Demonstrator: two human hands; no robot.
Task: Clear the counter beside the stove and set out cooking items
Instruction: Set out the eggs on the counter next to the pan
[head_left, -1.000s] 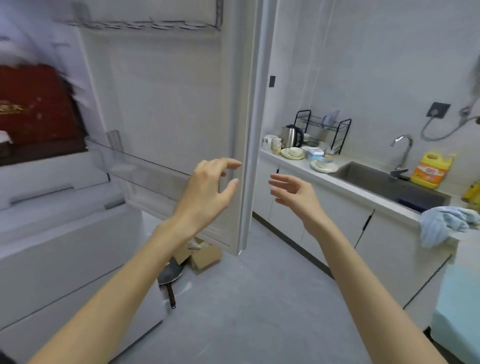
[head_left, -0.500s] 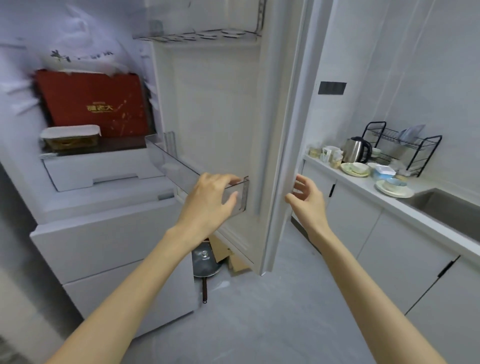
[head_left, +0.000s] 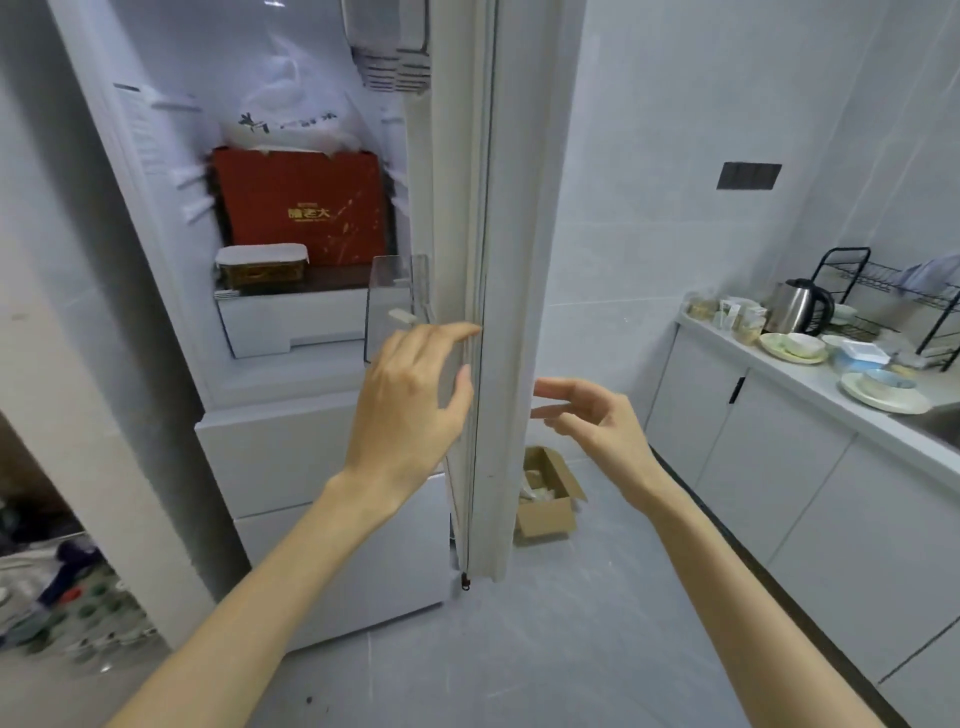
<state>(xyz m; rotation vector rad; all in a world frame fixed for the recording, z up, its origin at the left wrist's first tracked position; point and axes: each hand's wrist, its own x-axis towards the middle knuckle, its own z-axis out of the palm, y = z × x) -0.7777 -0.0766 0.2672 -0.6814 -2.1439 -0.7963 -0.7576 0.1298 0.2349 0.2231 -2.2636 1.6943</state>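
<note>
The white fridge door (head_left: 511, 260) stands edge-on in the middle of the view, with the fridge open behind it. My left hand (head_left: 405, 410) is at the door's inner edge, fingers loosely curved, the index fingertip touching the edge. On the outer side my right hand (head_left: 597, 421) hovers open, fingers pointing at the door, contact not clear. Inside the fridge a red box (head_left: 301, 208) stands behind a container with a white lid (head_left: 260, 265). A clear door bin (head_left: 395, 296) shows above my left hand.
A white counter (head_left: 831, 395) runs along the right with a steel kettle (head_left: 797, 306), a black dish rack (head_left: 883, 291), and plates with bowls (head_left: 883, 389). An open cardboard box (head_left: 550, 493) sits on the floor behind the door. Clutter (head_left: 62, 597) lies at bottom left.
The door has swung from showing its inner face to edge-on. My left hand moved off the clear door bin to the door's edge. My right hand stays by the outer side.
</note>
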